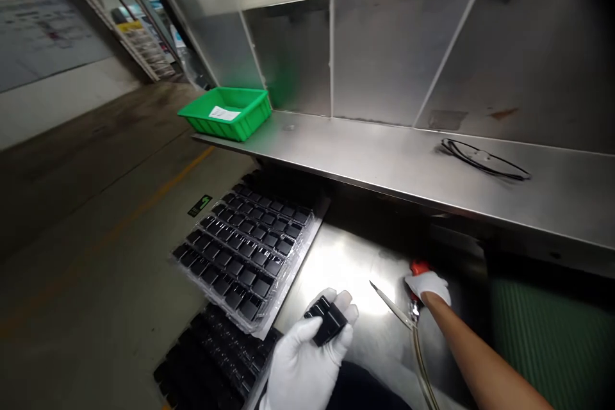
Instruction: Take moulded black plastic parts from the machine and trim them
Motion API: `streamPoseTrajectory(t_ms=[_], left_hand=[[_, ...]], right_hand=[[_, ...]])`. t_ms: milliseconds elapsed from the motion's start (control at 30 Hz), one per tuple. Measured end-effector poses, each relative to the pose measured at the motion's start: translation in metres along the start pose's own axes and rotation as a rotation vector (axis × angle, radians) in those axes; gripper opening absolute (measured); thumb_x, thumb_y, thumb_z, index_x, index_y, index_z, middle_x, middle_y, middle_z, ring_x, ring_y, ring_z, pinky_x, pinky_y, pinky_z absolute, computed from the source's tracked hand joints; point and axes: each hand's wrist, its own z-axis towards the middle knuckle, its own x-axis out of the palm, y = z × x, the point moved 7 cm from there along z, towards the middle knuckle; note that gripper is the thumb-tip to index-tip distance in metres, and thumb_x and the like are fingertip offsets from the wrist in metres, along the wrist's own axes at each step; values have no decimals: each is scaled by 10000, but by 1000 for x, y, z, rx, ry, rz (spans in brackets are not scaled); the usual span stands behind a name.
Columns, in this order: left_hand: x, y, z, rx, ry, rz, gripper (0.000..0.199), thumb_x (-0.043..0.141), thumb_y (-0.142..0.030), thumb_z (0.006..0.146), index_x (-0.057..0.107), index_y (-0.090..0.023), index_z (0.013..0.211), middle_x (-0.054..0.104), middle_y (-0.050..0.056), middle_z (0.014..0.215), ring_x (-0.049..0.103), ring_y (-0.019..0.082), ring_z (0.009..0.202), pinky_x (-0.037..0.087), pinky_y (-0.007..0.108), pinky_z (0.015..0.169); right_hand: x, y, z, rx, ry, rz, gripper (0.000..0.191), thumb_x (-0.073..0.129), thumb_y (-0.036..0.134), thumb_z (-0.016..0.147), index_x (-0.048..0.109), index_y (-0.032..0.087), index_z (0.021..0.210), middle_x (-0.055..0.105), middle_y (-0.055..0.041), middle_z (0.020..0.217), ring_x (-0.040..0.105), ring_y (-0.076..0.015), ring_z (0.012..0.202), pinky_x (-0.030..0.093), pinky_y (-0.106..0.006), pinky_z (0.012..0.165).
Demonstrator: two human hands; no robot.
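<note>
My left hand [307, 352], in a white glove, is closed around a small glossy black plastic part [327, 321], held above the steel table. I cannot tell whether it is one piece or two pressed together. On the right, my gloved right hand [431, 286] grips a red air blow gun [419, 267]. Its long tapered nozzle [391, 305] points left towards my left hand, apart from the black part. A clear hose [419, 359] runs from the gun down to the lower edge. The fingers of my right hand are partly hidden.
Left of my hands, a clear plastic tray [240, 240] holds rows of black parts, with more trays of parts [216, 359] below. A green bin [228, 116] with a paper and a black cable [485, 160] lie on the steel shelf [365, 150]. Green ribbed matting [548, 339] is at right.
</note>
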Motion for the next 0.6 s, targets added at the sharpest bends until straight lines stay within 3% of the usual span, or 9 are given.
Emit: streamPoseTrajectory(t_ms=[133,300,400,500,600], left_hand=[[11,-6,-3,46,78,-30,349,723,-300,749,799,-247,1086,769,73,1261,696,295,1173,458,388,1114],[30,-5,-1,-21,184,-90,391,650,-270,745,770,-158,1100,747,138,1236,688,274,1077,518,341,939],[37,0,1,-79,204,-61,420,643,-263,772,732,-152,1168,745,146,1122,682,265,1023,527,339,864],[42,4,1,-151,245,-18,446,632,-296,819,685,-209,1253,715,115,1090,667,285,1032,558,399,827],[42,-2,-2,-92,255,141,458,648,-277,825,666,-248,1282,675,97,1132,648,294,1047,574,409,763]], right_hand=[[-4,-7,-9,48,-36,-11,528,641,501,1055,580,41,1307,556,-209,1291,585,-311,1185,563,-400,953],[-31,-8,-46,-1,-168,173,309,506,330,1035,642,78,1152,645,-163,1041,655,-312,1003,549,-383,833],[-42,-13,-85,-51,-195,345,269,470,302,973,642,114,1062,647,-145,912,660,-315,857,514,-370,692],[-45,-22,-136,-156,-147,513,285,485,381,922,633,159,1022,645,-95,843,641,-274,724,491,-328,576],[-48,-41,-198,-347,-72,649,400,539,515,871,651,196,1085,657,-61,822,629,-258,660,493,-313,504]])
